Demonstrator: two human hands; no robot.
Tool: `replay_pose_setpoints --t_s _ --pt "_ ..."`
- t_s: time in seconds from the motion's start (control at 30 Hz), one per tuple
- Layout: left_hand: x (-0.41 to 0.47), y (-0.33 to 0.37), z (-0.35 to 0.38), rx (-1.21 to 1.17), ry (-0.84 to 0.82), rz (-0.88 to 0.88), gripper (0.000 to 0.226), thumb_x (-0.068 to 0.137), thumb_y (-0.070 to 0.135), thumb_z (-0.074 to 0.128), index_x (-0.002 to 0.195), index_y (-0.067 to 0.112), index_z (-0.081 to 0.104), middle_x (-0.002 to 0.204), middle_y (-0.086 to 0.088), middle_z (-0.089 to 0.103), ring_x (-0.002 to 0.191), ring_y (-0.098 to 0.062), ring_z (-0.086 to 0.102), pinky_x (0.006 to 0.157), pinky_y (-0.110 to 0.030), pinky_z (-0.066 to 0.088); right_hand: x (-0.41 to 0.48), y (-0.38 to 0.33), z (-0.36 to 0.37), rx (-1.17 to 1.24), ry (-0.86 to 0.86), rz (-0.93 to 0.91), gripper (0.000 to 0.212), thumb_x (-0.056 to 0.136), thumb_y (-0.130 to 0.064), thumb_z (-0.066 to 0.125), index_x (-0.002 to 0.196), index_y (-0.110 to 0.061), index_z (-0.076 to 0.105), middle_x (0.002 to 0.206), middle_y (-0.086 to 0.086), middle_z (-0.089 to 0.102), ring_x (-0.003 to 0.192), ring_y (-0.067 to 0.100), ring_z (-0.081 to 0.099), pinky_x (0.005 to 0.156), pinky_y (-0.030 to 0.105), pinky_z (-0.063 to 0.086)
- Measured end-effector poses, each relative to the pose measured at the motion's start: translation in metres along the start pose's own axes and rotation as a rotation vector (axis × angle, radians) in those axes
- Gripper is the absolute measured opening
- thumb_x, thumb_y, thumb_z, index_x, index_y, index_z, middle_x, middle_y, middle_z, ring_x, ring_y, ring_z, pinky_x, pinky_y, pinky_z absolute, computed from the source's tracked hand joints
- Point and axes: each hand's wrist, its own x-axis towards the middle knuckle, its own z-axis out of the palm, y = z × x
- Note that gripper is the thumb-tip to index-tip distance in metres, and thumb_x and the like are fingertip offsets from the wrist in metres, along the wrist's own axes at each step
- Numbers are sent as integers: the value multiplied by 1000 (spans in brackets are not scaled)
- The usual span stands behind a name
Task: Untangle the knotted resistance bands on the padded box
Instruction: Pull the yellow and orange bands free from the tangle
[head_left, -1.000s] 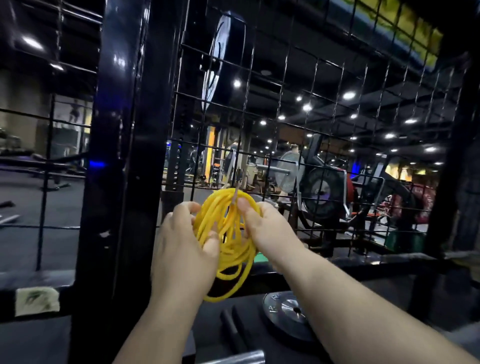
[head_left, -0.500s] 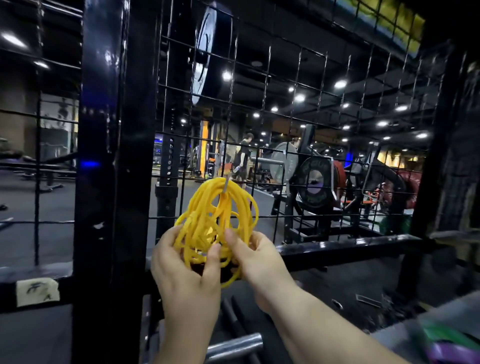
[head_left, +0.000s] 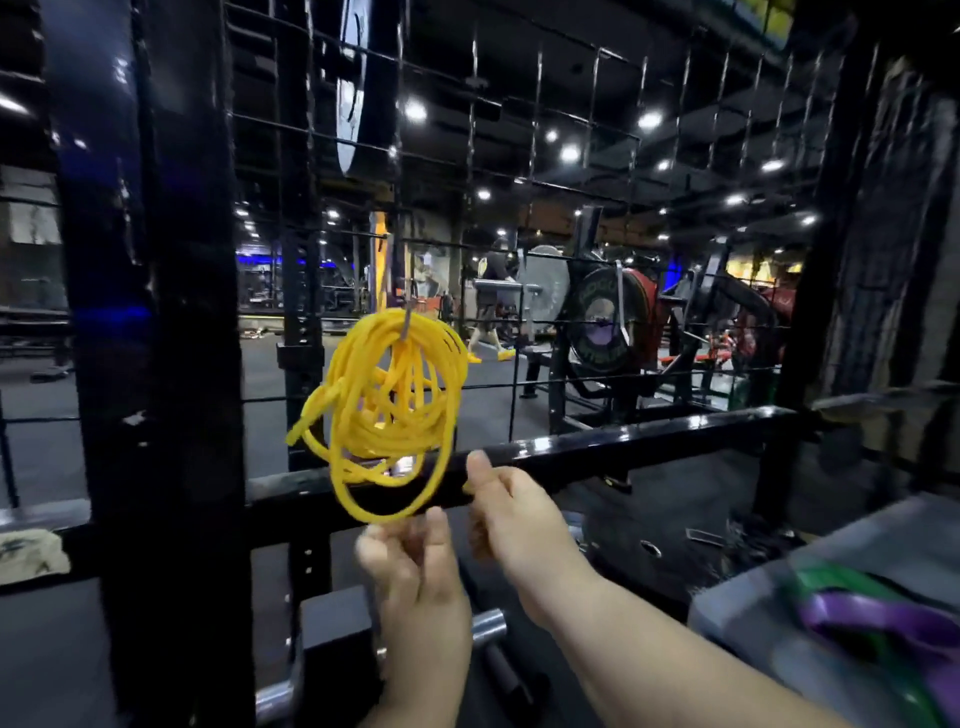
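A tangled bundle of yellow resistance bands (head_left: 387, 410) hangs from a small metal hook (head_left: 408, 318) on the black wire grid. Just under its lowest loop is my left hand (head_left: 415, 566), blurred, fingers loosely curled and holding nothing. Right of it, my right hand (head_left: 514, 514) has its thumb raised and its fingers loosely bent, close to the loop's right side but gripping nothing I can see. At the lower right stands the grey padded box (head_left: 753, 597), with purple and green bands (head_left: 878, 623) lying knotted on top.
A thick black upright post (head_left: 156, 364) stands at the left and a black horizontal rail (head_left: 597, 452) crosses behind my hands. Metal bar ends (head_left: 485, 626) stick out below. Beyond the grid are weight plates, racks and a person walking.
Both hands have let go of the yellow bundle and dropped below it; it now hangs alone on the hook. My view has swung right, bringing the padded box into sight.
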Motion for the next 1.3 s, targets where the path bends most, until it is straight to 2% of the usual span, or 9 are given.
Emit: replay_pose_setpoints --t_s 0.13,0.23,0.4,0.57,0.73,0.83,1.03,1.2,1.3 --pt "-23 -11 31 97 -223 -181 15 97 37 46 92 26 37 88 5 50 83 -16 48 67 -27 29 8 25 -40 -77 147 52 63 78 -72 41 82 -12 61 72 0 59 71 19 53 75 44 47" --pt "-42 -20 77 95 -375 -174 17 97 36 48 89 25 38 92 -4 57 84 -21 54 66 -23 37 6 44 -87 -58 260 106 48 91 -62 43 80 -20 64 81 3 71 76 24 67 83 48 54" --pt "-99 -28 166 13 -647 -279 27 89 49 55 92 25 44 94 -10 63 88 -25 62 83 -43 51 -8 69 -189 -43 477 209 52 100 -48 39 97 -4 67 85 12 72 74 26 67 61 30 55" --pt "-189 -30 254 2 -1007 -342 19 93 32 58 90 22 43 87 0 60 83 -16 59 75 -23 48 -56 95 -312 -96 751 288 29 98 -39 47 94 -13 62 87 10 64 75 24 60 73 41 53" --pt "-275 -35 320 84 -1451 -176 22 90 28 63 95 16 45 78 8 48 77 -13 49 66 -12 38 -132 97 -415 -539 1006 453 30 89 -45 57 84 -15 60 83 4 64 84 25 58 76 35 43" --pt "-306 -49 350 198 -1605 46 24 86 30 67 101 16 54 92 4 55 94 -19 55 87 -26 43 -177 89 -456 -764 1052 534 13 92 -32 62 89 -20 57 86 -2 59 88 20 53 72 28 32" --pt "-325 -80 374 399 -1655 219 36 85 43 63 116 28 54 119 3 56 116 -22 50 100 -41 41 -212 119 -491 -933 938 676 21 87 -42 66 96 -24 60 93 -3 63 94 19 61 76 27 40" --pt "-327 -69 384 657 -1662 368 46 84 64 54 115 29 51 117 0 42 110 -25 50 90 -38 43 -216 137 -498 -1069 891 659 38 84 -53 63 113 -29 61 112 -6 58 108 17 57 90 32 45" --pt "-327 -65 386 719 -1664 374 26 84 41 64 102 27 52 113 -2 38 101 -26 52 80 -34 41 -215 131 -506 -1290 889 502 38 83 -48 68 111 -24 63 110 -4 60 107 22 56 87 35 45"
